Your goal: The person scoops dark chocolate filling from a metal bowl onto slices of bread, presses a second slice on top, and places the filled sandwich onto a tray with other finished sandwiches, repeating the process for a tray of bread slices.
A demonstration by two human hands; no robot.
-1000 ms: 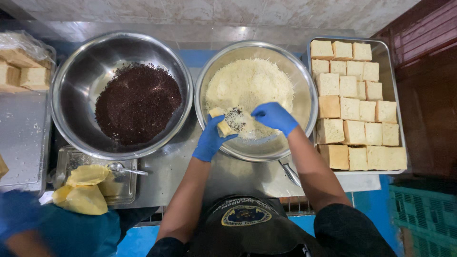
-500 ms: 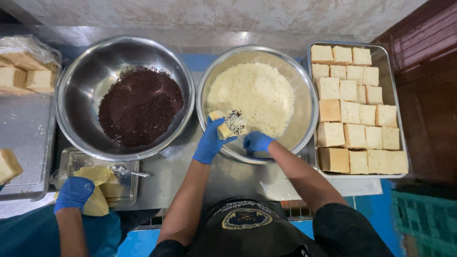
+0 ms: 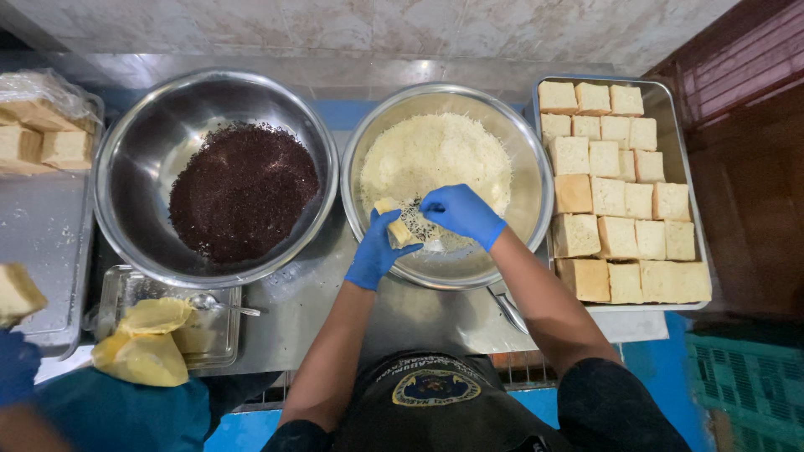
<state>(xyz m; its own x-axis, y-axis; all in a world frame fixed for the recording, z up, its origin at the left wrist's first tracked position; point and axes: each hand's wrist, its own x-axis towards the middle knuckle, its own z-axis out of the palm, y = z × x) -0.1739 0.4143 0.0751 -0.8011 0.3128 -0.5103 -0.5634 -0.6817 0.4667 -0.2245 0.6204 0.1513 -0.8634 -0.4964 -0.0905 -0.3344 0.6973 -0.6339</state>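
Two round, shiny metal bowls sit side by side on the steel counter [image 3: 318,310]. The left bowl [image 3: 134,159] holds dark, grainy sprinkles. The right bowl [image 3: 523,180] holds a soft, pale pile of shredded cheese [image 3: 435,151].

Both hands wear smooth blue gloves. The left hand [image 3: 374,251] is closed around a small square bread piece [image 3: 394,226], held over the near side of the cheese bowl. The right hand [image 3: 459,213] is just beside it, its fingers bent and pinched together right above the bread; what they pinch is hard to make out.

A flat metal tray [image 3: 682,159] on the right is packed with rows of square bread blocks [image 3: 615,180].

At the left edge, another person's blue glove [image 3: 15,364] is cut off, under a bread piece [image 3: 17,293].
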